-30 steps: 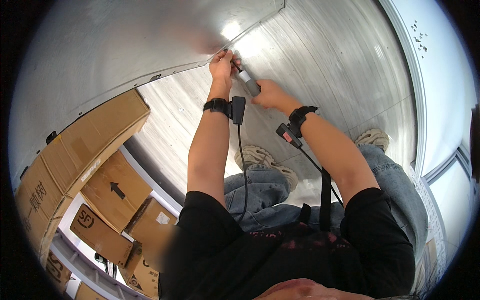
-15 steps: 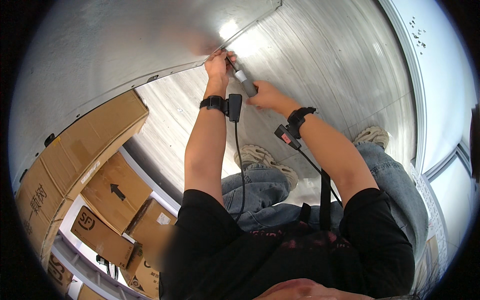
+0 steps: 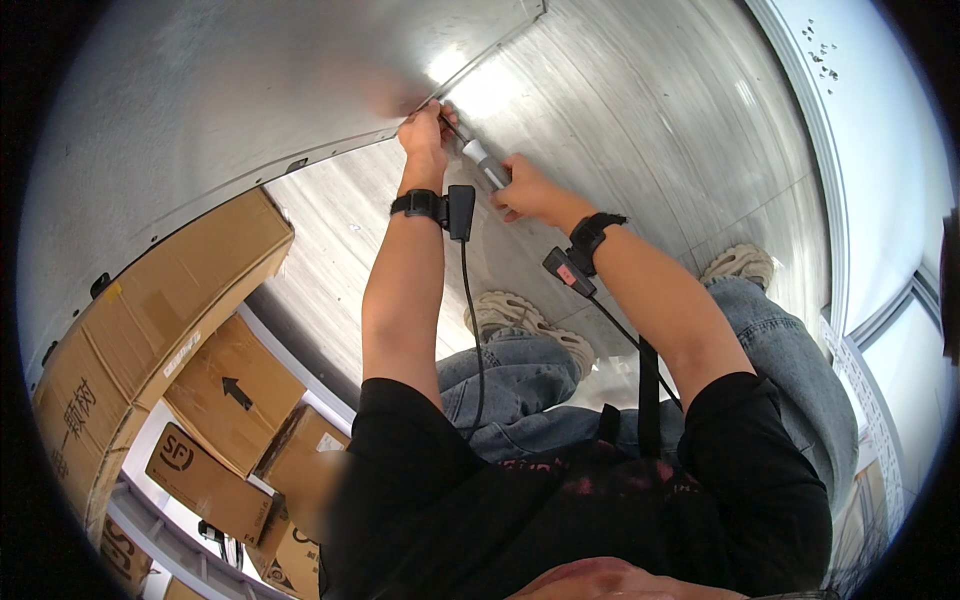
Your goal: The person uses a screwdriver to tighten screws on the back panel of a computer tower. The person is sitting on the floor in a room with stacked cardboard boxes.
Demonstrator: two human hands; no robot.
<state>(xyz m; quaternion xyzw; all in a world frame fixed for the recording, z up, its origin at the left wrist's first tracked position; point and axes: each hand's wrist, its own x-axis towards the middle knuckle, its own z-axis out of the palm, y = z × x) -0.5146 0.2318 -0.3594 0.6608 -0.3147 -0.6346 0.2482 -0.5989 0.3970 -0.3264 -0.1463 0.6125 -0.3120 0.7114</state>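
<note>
My right hand (image 3: pixel 532 192) grips the back of a screwdriver (image 3: pixel 486 165) with a grey handle and a paler collar. Its thin dark shaft points up and left, toward the lower edge of a large grey metal panel (image 3: pixel 230 100). At that edge, beside the shaft's front end, my left hand (image 3: pixel 424 136) is closed with its fingers bent. Those fingers hide the screwdriver's tip and whatever they pinch. Each wrist wears a black strap with a cabled black box.
Cardboard boxes (image 3: pixel 170 285) stand at the left, some on a pale shelf rack (image 3: pixel 180 545). Under the panel lies a light wood-look floor (image 3: pixel 640 110). A white panel with a raised frame (image 3: pixel 850 150) borders the right. My shoes (image 3: pixel 520 325) are below my arms.
Both hands and the screwdriver have shifted slightly left in the picture, along with the surroundings. My right hand's fingers have loosened and resettled a little on the handle.
</note>
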